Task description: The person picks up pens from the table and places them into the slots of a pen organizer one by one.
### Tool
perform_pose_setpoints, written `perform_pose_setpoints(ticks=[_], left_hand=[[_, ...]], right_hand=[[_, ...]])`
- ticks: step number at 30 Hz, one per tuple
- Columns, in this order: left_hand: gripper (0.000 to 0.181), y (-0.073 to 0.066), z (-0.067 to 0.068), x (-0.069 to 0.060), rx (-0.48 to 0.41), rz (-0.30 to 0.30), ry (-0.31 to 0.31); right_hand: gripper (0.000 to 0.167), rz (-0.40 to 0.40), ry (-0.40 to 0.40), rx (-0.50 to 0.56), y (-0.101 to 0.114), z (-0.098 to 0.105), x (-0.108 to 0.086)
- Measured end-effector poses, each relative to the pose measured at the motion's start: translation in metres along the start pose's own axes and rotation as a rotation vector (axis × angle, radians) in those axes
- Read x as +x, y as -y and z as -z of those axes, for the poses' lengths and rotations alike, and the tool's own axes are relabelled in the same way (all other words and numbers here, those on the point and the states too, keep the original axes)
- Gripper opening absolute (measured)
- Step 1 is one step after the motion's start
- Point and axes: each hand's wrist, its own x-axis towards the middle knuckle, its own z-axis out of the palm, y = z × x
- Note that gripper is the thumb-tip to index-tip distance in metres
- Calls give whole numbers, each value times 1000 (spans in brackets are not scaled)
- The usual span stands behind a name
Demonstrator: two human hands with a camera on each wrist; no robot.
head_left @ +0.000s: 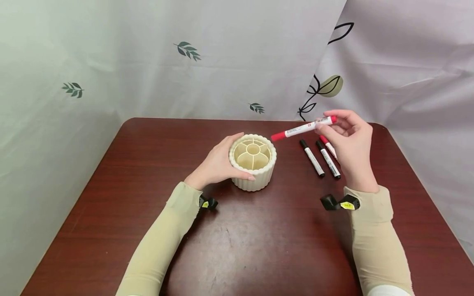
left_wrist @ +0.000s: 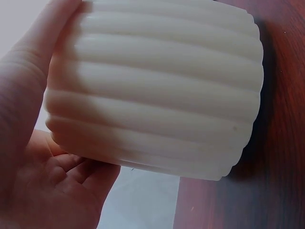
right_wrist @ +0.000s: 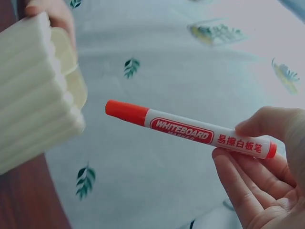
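Note:
A cream ribbed round holder (head_left: pixel 253 181) with several compartments inside stands upright on the table. My left hand (head_left: pixel 218 162) grips it from the left, thumb along the near side; in the left wrist view the ribbed wall (left_wrist: pixel 167 86) fills most of the picture beside the hand (left_wrist: pixel 62 191). My right hand (head_left: pixel 349 144) pinches a red-capped white marker (head_left: pixel 303 129) near its right end, above the table. The marker (right_wrist: pixel 190 131) points its red cap at the holder (right_wrist: pixel 38 90), apart from it, in the right wrist view, with thumb and fingers of the hand (right_wrist: pixel 271 171) around its other end.
Two black-capped markers, one on the left (head_left: pixel 314 161) and one on the right (head_left: pixel 329 161), lie on the brown table (head_left: pixel 240 246) right of the holder. Another red-capped marker (head_left: pixel 327 144) lies partly behind my right hand. A patterned pale curtain (head_left: pixel 222 82) hangs behind the table.

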Motion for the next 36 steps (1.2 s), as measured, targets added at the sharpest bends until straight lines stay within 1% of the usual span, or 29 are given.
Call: perform_pose_setpoints(ticks=[7,11,13,16,20,24,27,33,36], left_hand=[[126,0,0,1,4,-3,5],[126,-1,0,2,2,-10,11],[126,-1,1,2,2,-13,13],[126,-2,2,2,6,-12,16],[126,-2,3,2,10,-6,17],[127,-2,4,2,8,-8,15],[127,-2,4,2,6,-10,14],[129,-1,3,3,0,-15,16],[129,-1,3,2,-3,-15,16]], right_hand=[[31,77,30,-76,12,-20,3],[30,117,77,-117,14,-28,3],[30,128,107,-154,13,-32,2],[28,134,154,-278,13,-38,-1],[26,115,219,-443,16,-49,-7],[24,104,285,-494,18,-61,-11],[24,109,328,-520,11,-64,-11],[21,78,373,-576,-23,-56,-3],[21,69,401,-609,-33,-55,-1]])
